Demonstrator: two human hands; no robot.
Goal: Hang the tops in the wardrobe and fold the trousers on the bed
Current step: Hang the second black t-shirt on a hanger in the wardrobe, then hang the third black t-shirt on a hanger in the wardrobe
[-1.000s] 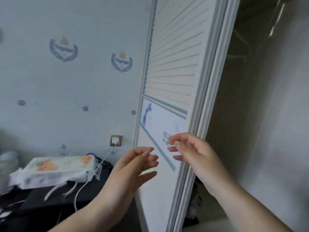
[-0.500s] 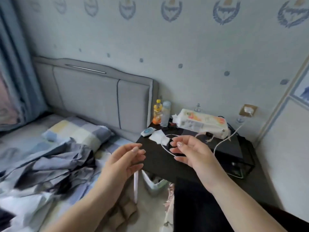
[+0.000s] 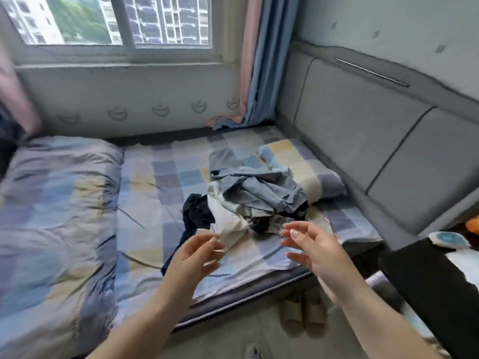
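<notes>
Plainly, both hands hovered empty above the bed [image 3: 160,177]: the left hand [image 3: 193,257] and right hand [image 3: 315,246] had loose, relaxed fingers, gripping nothing. Just beyond them lay the crumpled pile of clothes [image 3: 254,203] (grey-blue, white and dark pieces tangled together) beside the checked pillow [image 3: 308,167].

I see a window [image 3: 114,22] bright with daylight behind the bed [image 3: 160,177], curtain [image 3: 261,73] beside it, grey headboard [image 3: 363,125] along the bed's right.
</notes>
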